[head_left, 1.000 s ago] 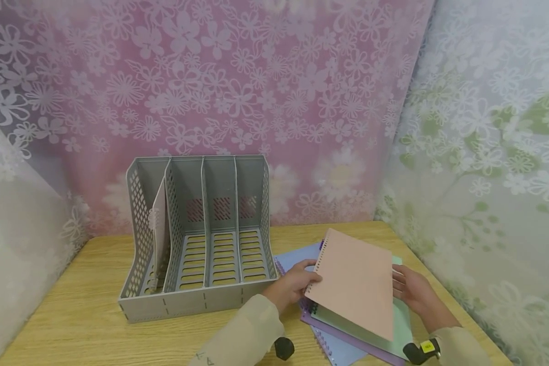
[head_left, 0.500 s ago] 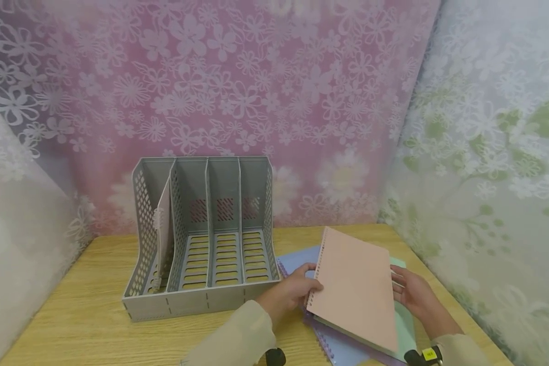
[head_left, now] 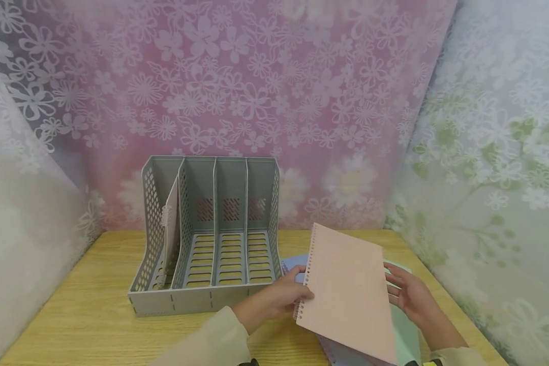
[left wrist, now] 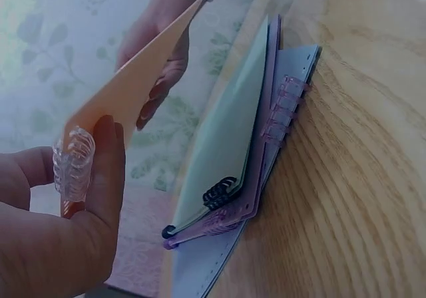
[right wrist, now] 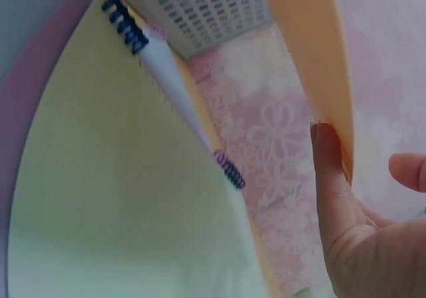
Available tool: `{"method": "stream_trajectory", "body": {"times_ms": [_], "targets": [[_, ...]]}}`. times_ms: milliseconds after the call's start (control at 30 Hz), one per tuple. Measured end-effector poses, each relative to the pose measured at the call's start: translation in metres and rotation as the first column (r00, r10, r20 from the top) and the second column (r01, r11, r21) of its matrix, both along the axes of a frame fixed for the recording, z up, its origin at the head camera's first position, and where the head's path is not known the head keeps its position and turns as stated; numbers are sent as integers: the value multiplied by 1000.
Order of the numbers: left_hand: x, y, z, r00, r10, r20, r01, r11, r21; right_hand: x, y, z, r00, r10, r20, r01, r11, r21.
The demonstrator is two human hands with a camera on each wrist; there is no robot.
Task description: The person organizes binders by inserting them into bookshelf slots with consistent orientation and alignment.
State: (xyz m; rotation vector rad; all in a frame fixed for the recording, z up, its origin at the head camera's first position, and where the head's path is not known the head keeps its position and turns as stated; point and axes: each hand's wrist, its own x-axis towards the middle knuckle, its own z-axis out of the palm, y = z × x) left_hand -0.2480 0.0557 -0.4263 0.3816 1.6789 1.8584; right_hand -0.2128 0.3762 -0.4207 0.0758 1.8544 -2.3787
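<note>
My left hand [head_left: 276, 295] pinches the spiral-bound edge of a peach notebook [head_left: 347, 284], fingers beneath and thumb on the cover. Clear plastic rings [left wrist: 74, 165] bind it. At the opposite edge, the fingers of my right hand [head_left: 412, 300] lie against the notebook's underside, while its thumb [right wrist: 406, 170] stands away from the sheet. The peach notebook is tilted, raised over a pile. In that pile, a mint green notebook [left wrist: 226, 132] with dark rings lies on a purple notebook [left wrist: 256, 195], with a blue notebook [left wrist: 303, 62] under both.
A grey file organizer [head_left: 192, 302] with several upright compartments stands left of the pile on the wooden table [head_left: 82, 325]. A pale pink notebook [head_left: 172, 229] leans in its leftmost compartment. Flowered curtains [head_left: 238, 101] hang behind and at both sides.
Both hands have moved the peach notebook left and nearer to me, exposing more of the green one at the right. The head view has shifted slightly left.
</note>
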Motion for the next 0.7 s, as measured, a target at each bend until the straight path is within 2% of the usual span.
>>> {"method": "stream_trajectory", "body": {"times_ms": [133,333,533,700], "targets": [[5,-15,4,1000,-26,-17,26,1000,17,3,-10,6,998,57,-22,-57,998,-1],[12,-37,8,997,-62,-49,63,998,13,5,-20,12,981,176,-81,-178,984,-20],[19,-56,7,996,-60,-61,61,998,13,4,-31,17,959,252,-130,-256,967,-10],[26,-72,4,997,-51,-60,51,999,-1,2,-41,18,937,321,-140,-327,945,-18]]}}
